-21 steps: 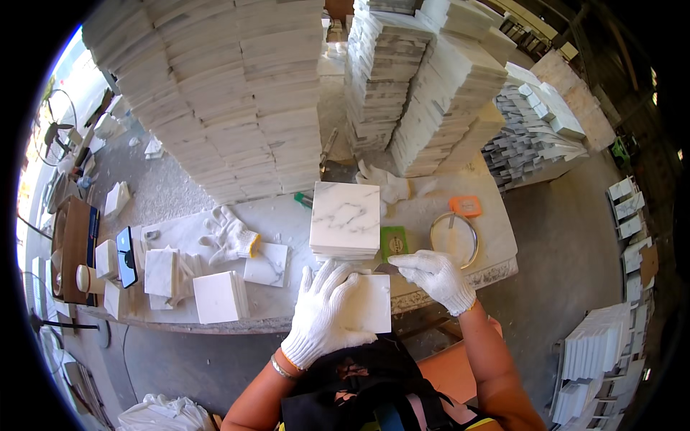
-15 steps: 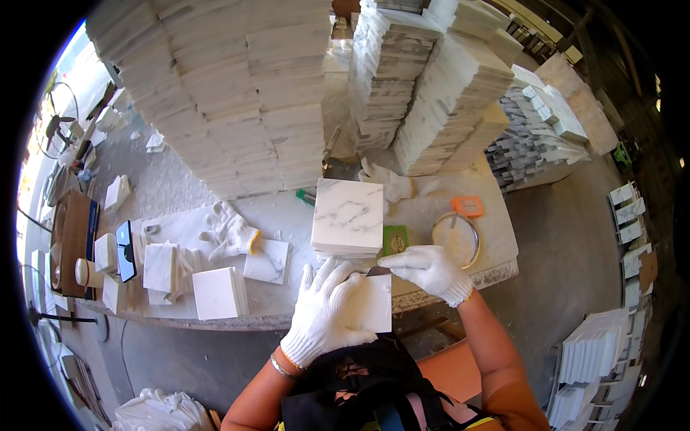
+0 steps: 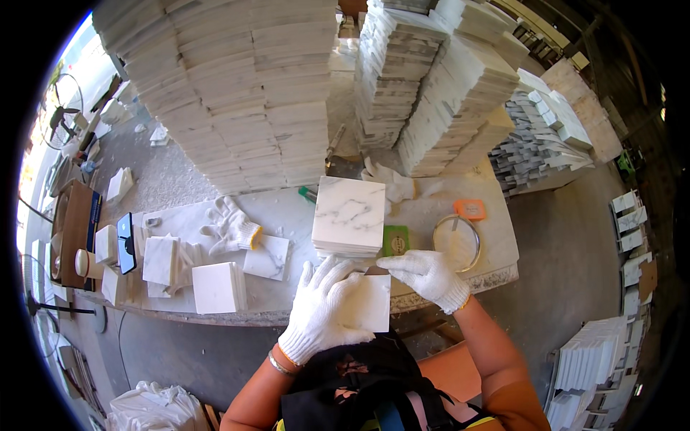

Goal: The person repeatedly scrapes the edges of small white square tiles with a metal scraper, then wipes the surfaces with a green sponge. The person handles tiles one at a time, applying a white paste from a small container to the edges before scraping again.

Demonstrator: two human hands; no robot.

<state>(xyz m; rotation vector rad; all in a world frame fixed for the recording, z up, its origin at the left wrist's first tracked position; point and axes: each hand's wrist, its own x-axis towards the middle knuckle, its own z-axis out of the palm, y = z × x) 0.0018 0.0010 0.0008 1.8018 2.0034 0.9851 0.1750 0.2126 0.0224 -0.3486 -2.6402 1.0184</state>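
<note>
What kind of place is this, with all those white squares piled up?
Probably a stone tile workshop or yard. Tall stacks of white marble tiles rise behind a dusty worktable, a smaller tile pile sits on it, and the person's gloved left hand and right hand hold a single tile.

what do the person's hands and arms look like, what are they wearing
Both the left hand and the right hand wear white knitted work gloves with a thin orange-yellow trim at the cuff. A slim metal bangle circles the left wrist just below the glove. The forearms are bare, with no sleeves reaching them.
</note>
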